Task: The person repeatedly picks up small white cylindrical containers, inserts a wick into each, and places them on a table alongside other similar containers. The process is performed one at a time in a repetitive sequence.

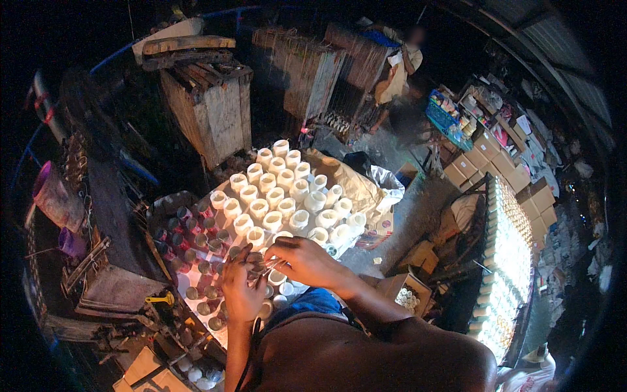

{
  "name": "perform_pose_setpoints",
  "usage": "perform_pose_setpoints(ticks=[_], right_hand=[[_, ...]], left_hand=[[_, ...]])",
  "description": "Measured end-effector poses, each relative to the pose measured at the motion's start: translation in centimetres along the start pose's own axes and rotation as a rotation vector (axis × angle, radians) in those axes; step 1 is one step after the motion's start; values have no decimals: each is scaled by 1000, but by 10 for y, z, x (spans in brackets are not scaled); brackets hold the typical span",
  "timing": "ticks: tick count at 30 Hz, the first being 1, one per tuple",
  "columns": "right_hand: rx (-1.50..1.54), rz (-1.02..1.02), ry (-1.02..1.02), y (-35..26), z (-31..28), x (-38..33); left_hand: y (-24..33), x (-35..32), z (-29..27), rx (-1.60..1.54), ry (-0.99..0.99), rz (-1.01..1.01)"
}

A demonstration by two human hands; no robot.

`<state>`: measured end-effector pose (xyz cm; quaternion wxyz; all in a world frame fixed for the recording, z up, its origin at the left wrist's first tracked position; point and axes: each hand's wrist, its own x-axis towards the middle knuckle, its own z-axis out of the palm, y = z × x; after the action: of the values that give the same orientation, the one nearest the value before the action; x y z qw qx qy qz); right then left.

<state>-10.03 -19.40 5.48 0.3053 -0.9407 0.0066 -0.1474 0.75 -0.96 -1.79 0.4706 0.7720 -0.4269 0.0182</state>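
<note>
My left hand [243, 291] and my right hand [302, 262] meet over the near edge of a low table. Their fingers are closed and bent together around something small with thin pale strands, too hidden to name. Just beyond them, white open-topped tubes [274, 196] stand upright in close rows. Left of my left hand stands a group of pink-red tubes [196, 225] with greyish tops. A few more pale tubes [281, 301] sit under and beside my wrists, partly covered by my hands.
Tall wooden boxes [209, 108] stand beyond the table. Brown paper [343, 176] lies at its far right. Right of me are a brightly lit rack [509, 274] of tubes, stacked cartons [490, 153] and a blue basket [449, 121]. A person [398, 68] is at the back.
</note>
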Motion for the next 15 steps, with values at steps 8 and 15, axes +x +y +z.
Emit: perform_pose_setpoints(ticks=[8,15], right_hand=[[-103,-8,19,-10,6,4],[-123,-19,25,-13,6,6]], left_hand=[[10,5,6,-69,0,2],[7,6,1,-50,-20,40]])
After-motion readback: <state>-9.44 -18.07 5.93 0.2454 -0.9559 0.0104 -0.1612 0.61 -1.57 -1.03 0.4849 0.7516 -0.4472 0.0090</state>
